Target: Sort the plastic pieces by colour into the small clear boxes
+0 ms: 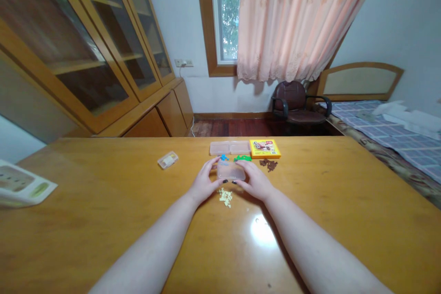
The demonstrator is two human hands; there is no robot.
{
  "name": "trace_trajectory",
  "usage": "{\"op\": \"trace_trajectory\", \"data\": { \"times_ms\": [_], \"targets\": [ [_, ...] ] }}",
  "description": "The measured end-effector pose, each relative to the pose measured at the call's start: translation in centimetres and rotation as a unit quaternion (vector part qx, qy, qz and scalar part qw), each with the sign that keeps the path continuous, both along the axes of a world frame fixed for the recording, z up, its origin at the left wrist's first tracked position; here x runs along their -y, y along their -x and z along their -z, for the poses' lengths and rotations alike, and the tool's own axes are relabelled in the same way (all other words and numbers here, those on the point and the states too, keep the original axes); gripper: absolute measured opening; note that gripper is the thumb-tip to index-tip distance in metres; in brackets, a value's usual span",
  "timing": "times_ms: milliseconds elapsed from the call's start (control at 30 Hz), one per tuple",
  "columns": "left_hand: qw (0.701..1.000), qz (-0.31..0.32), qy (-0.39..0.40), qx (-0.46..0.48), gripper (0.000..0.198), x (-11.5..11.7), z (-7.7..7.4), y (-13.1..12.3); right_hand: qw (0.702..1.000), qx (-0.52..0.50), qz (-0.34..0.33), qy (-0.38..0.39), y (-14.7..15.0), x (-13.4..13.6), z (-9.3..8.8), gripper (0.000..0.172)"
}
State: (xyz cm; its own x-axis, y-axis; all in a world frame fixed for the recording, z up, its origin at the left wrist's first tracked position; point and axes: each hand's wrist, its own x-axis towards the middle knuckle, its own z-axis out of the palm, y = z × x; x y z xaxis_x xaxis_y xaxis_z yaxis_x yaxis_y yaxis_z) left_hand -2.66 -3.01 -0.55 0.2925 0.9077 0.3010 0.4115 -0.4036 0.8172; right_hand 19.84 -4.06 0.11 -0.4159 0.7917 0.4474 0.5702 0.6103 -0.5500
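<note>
**Clear box gripped from both sides**

Nearest, we had cream pieces loose on the table. Just beyond, our left hand and right hand had the box, fingers part-open and curled round its sides, thumbs at its near edge; couldn't tell if anything was inside. Our risk call: a slack grip could drop it onto the cream pieces, or stray fingers could scatter the blue pieces and green pieces close behind. Brown pieces lay to the right. Farther back, a clear tray and yellow box blocked pushing forward. Beyond the table we saw a chair.
</note>
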Motion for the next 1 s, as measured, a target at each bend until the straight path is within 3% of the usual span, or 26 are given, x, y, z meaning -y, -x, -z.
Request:
{"op": "trace_trajectory", "data": {
  "times_ms": [367,633,800,1000],
  "targets": [
    [0.999,0.040,0.023,-0.023,0.074,0.7,-0.2,-0.7,0.995,0.094,-0.017,-0.007,0.0,0.6,-1.0,0.053],
    [0.998,0.068,0.000,0.009,0.071,1.5,-0.4,-1.1,0.998,0.039,-0.038,-0.039,-0.1,1.0,-1.1,0.046],
    [0.992,0.093,0.065,0.052,0.075,1.5,0.4,-1.4,0.996,0.019,-0.033,-0.076,-0.2,1.0,-0.9,0.044],
    [0.995,0.068,0.063,0.020,0.069,1.3,0.2,-1.2,0.992,0.028,-0.049,-0.110,0.1,0.9,-0.6,0.039]
  ]
}}
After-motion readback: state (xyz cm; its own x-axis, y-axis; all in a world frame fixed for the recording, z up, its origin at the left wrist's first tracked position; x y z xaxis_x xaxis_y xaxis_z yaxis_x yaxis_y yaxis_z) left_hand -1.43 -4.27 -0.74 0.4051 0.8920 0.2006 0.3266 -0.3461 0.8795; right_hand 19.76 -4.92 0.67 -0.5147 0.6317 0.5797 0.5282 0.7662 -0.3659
